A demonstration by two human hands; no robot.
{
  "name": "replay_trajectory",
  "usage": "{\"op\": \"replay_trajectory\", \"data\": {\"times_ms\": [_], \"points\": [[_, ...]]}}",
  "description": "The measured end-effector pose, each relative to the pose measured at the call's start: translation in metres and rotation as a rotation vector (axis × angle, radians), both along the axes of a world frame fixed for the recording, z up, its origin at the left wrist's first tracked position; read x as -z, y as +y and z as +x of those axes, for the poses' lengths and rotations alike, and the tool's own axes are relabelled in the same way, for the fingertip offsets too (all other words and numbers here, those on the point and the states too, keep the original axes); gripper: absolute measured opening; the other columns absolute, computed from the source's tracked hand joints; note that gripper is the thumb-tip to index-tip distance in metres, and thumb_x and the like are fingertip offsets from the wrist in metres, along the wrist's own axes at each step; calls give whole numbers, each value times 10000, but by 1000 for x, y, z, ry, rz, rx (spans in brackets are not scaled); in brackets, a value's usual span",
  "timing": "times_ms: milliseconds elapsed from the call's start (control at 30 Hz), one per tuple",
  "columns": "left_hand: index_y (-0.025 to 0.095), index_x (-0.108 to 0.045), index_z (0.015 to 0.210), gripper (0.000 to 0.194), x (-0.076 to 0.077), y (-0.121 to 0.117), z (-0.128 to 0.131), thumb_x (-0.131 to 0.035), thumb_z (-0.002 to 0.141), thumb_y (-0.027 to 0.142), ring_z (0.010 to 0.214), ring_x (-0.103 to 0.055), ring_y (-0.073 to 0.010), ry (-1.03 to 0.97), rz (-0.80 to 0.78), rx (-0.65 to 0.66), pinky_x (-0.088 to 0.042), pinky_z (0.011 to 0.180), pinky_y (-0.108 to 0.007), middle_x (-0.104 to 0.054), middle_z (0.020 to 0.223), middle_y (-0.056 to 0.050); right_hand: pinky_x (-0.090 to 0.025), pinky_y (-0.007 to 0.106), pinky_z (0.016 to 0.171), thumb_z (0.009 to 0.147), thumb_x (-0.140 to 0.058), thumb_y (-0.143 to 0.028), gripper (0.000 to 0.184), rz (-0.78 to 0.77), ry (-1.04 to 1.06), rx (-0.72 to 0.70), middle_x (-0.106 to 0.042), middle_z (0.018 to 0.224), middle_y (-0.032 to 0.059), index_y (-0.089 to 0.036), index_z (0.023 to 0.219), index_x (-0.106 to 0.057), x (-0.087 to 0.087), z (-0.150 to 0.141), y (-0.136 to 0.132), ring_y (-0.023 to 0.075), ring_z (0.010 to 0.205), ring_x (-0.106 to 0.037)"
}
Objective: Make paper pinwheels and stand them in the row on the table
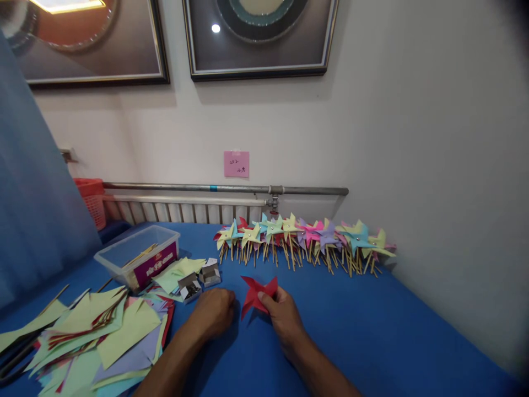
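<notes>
A red paper pinwheel with its points folded in is pinched between the thumb and fingers of my right hand, held over the blue tabletop. No stick shows on it. Just left of it, my left hand is curled closed near the table, its fingertips turned away, so I cannot see what is in it. Right behind that hand stand two small open boxes: one box holds small dark metal pins, and the other box looks light inside.
Finished pinwheels on sticks lie in a long row along the wall. Stacked coloured paper pieces cover the left side, with black-handled scissors at the edge. A clear plastic tub holds sticks. Behind are a radiator and red basket.
</notes>
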State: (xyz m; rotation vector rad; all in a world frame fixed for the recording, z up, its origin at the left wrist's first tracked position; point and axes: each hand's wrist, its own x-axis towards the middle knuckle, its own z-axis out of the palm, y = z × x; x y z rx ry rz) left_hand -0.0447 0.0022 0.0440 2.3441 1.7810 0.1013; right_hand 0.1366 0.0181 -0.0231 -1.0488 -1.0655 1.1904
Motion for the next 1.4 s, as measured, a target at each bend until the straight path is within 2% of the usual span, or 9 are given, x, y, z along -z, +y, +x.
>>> {"op": "replay_trajectory", "data": {"times_ms": [200, 367, 533, 633, 767, 967, 1133, 1267, 1400], "points": [[199, -655, 827, 192, 7, 4, -2, -470, 879, 187, 831, -678, -217, -153, 55, 6, -382, 686, -290, -726, 846, -84, -486, 284, 635, 672, -777, -320, 180, -39, 27, 35, -718, 714, 22, -194, 772, -696, -2, 0, -1, 187, 648, -633], [188, -587, 772, 118, 12, 11, 0, -502, 830, 129, 729, -598, -147, -447, 59, -82, -375, 657, -244, -663, 743, -12, -497, 282, 618, 670, -757, -304, 171, -49, 72, 54, -709, 714, 20, -201, 788, -688, -3, -2, -1, 183, 639, -632], [180, -576, 714, 99, 19, 18, 1, -565, 805, 219, 615, -500, -124, -753, -8, -121, -349, 594, -238, -561, 634, 31, -498, 271, 609, 652, -772, -298, 195, -63, 87, 53, -709, 705, 17, -187, 789, -688, -7, -3, -3, 175, 633, -635], [178, -574, 689, 129, 19, 15, 6, -592, 779, 269, 534, -407, -100, -912, -101, -109, -283, 528, -229, -496, 579, 52, -507, 270, 620, 664, -772, -300, 211, -79, 105, 38, -719, 724, 16, -181, 819, -691, -8, -3, -4, 175, 646, -648], [177, -581, 692, 125, 15, 5, 18, -620, 749, 281, 537, -405, -90, -1052, -114, -33, -274, 521, -220, -515, 597, 52, -508, 270, 617, 670, -781, -293, 209, -85, 121, 30, -724, 727, 14, -182, 828, -701, -6, -1, -3, 177, 646, -653], [161, -637, 680, 168, 14, 6, 22, -661, 723, 322, 522, -431, -95, -1180, -56, -121, -297, 516, -219, -543, 562, 43, -535, 287, 636, 667, -803, -295, 220, -124, 155, 69, -739, 755, 29, -184, 824, -695, -6, 0, -3, 182, 653, -667], [141, -717, 796, 172, 18, 14, 14, -691, 670, 255, 562, -534, -116, -1263, -94, -203, -387, 572, -232, -633, 617, 14, -544, 283, 645, 681, -792, -287, 228, -135, 167, 75, -742, 786, 37, -178, 864, -711, -9, -2, -5, 175, 666, -673], [139, -732, 870, 194, 18, 12, 15, -643, 723, 230, 607, -571, -128, -1271, -101, -135, -422, 621, -247, -662, 662, -1, -542, 283, 638, 666, -796, -284, 217, -138, 178, 71, -739, 767, 31, -185, 829, -692, -7, -2, -3, 172, 648, -665], [162, -725, 854, 167, 15, 5, 21, -573, 820, 220, 670, -578, -137, -1045, 53, -28, -409, 644, -252, -667, 726, -12, -526, 286, 617, 667, -787, -307, 225, -75, 102, 72, -739, 748, 31, -183, 835, -705, -2, -1, 0, 190, 657, -662]]}}
